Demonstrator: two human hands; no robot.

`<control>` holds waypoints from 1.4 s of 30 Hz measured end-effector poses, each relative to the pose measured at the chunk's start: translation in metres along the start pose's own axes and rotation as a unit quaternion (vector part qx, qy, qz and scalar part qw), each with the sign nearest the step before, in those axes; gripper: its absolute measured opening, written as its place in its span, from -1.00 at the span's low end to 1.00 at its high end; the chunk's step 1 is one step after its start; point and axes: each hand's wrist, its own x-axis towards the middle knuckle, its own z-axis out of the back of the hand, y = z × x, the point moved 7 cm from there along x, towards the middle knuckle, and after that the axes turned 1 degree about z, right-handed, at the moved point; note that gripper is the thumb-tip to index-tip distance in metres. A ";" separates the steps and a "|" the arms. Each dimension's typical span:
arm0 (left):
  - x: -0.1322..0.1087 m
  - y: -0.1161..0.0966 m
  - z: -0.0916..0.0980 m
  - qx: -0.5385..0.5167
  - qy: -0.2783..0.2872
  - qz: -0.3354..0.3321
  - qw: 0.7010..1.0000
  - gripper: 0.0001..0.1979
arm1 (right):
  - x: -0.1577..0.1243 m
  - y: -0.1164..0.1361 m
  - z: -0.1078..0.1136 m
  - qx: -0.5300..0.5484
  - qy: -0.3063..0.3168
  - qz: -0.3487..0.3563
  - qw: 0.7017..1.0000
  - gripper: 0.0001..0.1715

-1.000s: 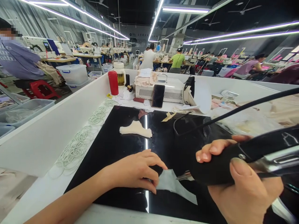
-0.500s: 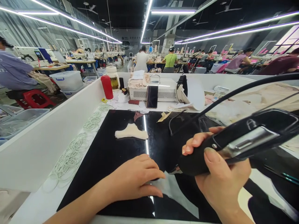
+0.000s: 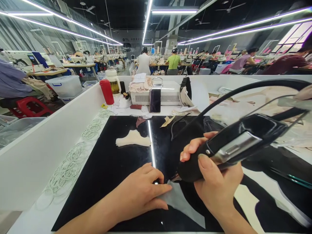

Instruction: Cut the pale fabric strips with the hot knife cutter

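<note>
In my right hand [image 3: 216, 182] is a black corded hand tool [image 3: 234, 146] with a silver plate on its side. My fingers and thumb wrap round its body. Its narrow metal tip [image 3: 175, 177] points down-left, close to the upper edge of a thin grey translucent fabric piece [image 3: 182, 201]. The fabric lies on a glossy black board [image 3: 126, 172]. My left hand [image 3: 143, 188] presses the fabric's left end, index finger and thumb on it, the other fingers curled. Whether the tip touches the fabric I cannot tell.
A cream fabric stack [image 3: 133, 138] lies farther back on the board. Pale cut pieces [image 3: 248, 201] sit at right. Green cord loops [image 3: 73, 162] line the left side. A phone [image 3: 155, 100] leans on a white box [image 3: 168, 94] beside a red bottle [image 3: 106, 92]. The tool's cable [image 3: 226, 96] arches at right.
The view has shifted slightly. My right hand and the tool have moved left, a little nearer my left hand. My left hand stays on the grey fabric.
</note>
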 end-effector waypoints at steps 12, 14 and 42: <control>-0.001 0.001 -0.002 -0.007 0.029 0.013 0.999 -0.58 | -0.001 -0.001 -0.001 -0.014 0.003 0.000 1.000 -0.62; -0.001 0.001 -0.003 -0.007 0.031 0.014 0.999 -0.58 | -0.003 -0.002 -0.001 -0.020 0.005 0.001 1.000 -0.65; -0.003 0.002 0.001 0.000 0.025 0.022 0.999 -0.66 | -0.005 0.004 0.007 -0.023 -0.013 0.001 1.000 -0.65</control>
